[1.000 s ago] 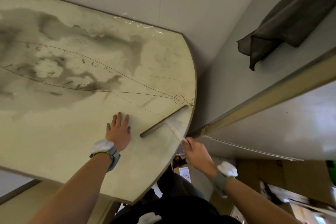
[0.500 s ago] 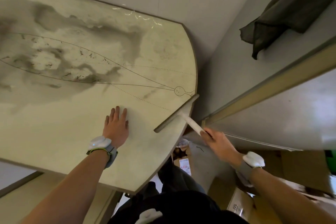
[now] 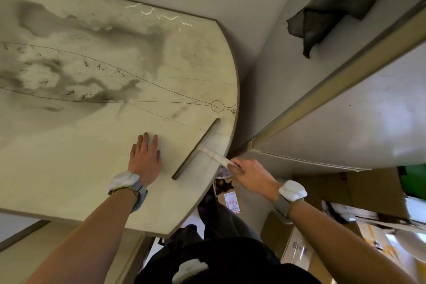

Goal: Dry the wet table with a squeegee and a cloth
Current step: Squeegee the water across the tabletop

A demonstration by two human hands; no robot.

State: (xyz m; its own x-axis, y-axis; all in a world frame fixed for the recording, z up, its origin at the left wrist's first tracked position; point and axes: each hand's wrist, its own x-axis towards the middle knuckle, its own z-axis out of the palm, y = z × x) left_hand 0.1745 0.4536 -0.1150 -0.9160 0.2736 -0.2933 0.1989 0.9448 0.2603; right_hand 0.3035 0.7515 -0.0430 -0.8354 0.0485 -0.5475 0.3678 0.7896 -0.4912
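The pale table [image 3: 69, 157] has a rounded right end and dark wet patches across its far left half; a bright water streak glints at its far edge. My left hand [image 3: 145, 159] lies flat on the tabletop, fingers straight. My right hand [image 3: 250, 175] grips the white handle of the squeegee [image 3: 197, 148], whose dark blade lies on the table close to the rounded edge, to the right of my left hand. A dark grey cloth [image 3: 341, 0] hangs over a grey surface at the upper right, away from both hands.
A grey partition with a tan edge strip [image 3: 322, 90] stands right of the table, leaving a narrow gap. Cardboard boxes and papers [image 3: 345, 210] lie on the floor at lower right. My dark-clothed legs [image 3: 221, 226] are below the table's rounded end.
The squeegee blade was pulled right to the table's edge half a second ago, then came back left onto the tabletop. My left hand stayed flat in place.
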